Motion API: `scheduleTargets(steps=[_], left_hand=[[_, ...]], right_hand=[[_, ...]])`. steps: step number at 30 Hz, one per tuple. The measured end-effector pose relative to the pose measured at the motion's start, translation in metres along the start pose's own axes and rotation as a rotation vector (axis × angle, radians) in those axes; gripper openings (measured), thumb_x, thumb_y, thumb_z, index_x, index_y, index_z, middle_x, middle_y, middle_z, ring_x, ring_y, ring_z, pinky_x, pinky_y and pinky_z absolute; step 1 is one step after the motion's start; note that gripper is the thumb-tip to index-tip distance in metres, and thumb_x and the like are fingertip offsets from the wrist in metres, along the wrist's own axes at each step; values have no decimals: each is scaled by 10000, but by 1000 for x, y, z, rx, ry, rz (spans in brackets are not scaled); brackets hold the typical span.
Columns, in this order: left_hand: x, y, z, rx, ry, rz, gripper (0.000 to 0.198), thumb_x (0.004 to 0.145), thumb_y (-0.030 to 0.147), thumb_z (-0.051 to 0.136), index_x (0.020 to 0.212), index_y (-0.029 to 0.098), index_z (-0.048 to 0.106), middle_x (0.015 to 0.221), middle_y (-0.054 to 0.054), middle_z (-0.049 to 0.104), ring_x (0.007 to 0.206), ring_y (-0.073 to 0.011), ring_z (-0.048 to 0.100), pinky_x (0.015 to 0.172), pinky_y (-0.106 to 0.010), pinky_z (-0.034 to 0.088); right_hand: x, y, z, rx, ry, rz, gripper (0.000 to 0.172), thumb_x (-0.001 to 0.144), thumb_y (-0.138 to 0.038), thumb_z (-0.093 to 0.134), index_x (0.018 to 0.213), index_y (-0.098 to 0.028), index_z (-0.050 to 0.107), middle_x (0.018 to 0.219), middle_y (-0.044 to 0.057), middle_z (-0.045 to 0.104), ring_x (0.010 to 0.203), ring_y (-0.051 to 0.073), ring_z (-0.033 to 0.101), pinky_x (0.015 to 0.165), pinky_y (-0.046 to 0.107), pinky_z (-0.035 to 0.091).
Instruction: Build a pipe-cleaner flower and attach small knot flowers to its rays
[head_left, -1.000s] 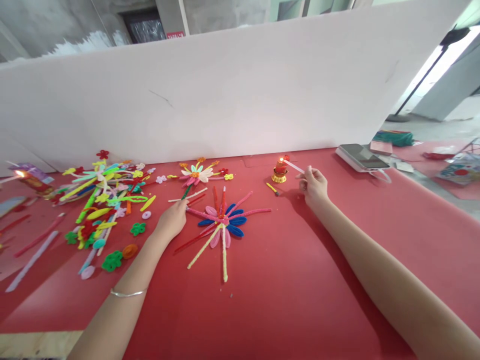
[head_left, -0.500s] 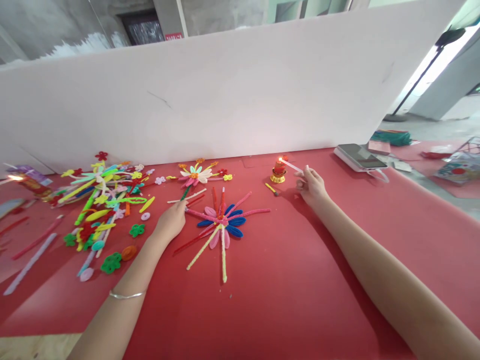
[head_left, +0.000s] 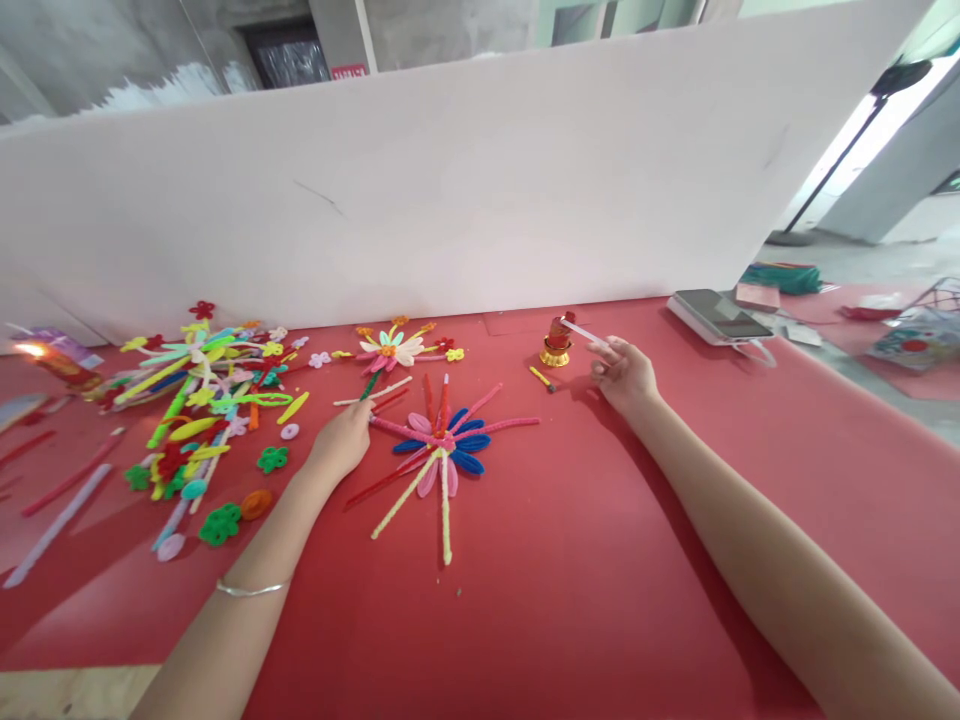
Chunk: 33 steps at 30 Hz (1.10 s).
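Observation:
My right hand (head_left: 626, 372) pinches a thin whitish glue stick (head_left: 583, 333), its far tip touching or just above the short red candle (head_left: 559, 330) in a gold holder. No flame shows on that candle. My left hand (head_left: 346, 438) is closed at the lower end of the green stem of a pipe-cleaner flower (head_left: 388, 350) with white and pink petals; its fingertips are partly hidden. Right beside this hand lies a larger pipe-cleaner flower (head_left: 444, 441) with blue and pink petals and long pink, red and pale yellow arms. A yellow stub (head_left: 541, 378) lies below the candle.
A pile of coloured pipe-cleaner pieces (head_left: 199, 390) spreads on the left. Behind it at far left a lit red candle (head_left: 60, 368) leans. A white board (head_left: 450, 200) stands along the back of the red table (head_left: 562, 580). A phone-like device (head_left: 720, 315) with a cable lies at right.
The flame at the short red candle beside my right hand has gone from sight. My right hand has barely moved with the glue stick; my left hand stays in place.

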<state>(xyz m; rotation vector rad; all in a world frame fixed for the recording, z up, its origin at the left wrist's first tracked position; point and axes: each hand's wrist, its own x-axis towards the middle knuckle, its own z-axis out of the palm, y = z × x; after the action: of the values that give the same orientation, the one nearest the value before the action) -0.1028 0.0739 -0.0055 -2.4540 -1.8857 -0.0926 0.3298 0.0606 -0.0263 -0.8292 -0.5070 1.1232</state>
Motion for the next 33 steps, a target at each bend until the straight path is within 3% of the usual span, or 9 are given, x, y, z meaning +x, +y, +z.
scheduleTargets(steps=[33], left_hand=[[-1,1,0,15,-5,-9,404,845,100,298,1207,131,475,1230,-148,554,1073,-259,564,828,-346,465]], right_hand=[[-2,-1,3,-22,14,9,195,592,-272,655,713,-226,509,684,-25,681,398,63,434,365,188,369]])
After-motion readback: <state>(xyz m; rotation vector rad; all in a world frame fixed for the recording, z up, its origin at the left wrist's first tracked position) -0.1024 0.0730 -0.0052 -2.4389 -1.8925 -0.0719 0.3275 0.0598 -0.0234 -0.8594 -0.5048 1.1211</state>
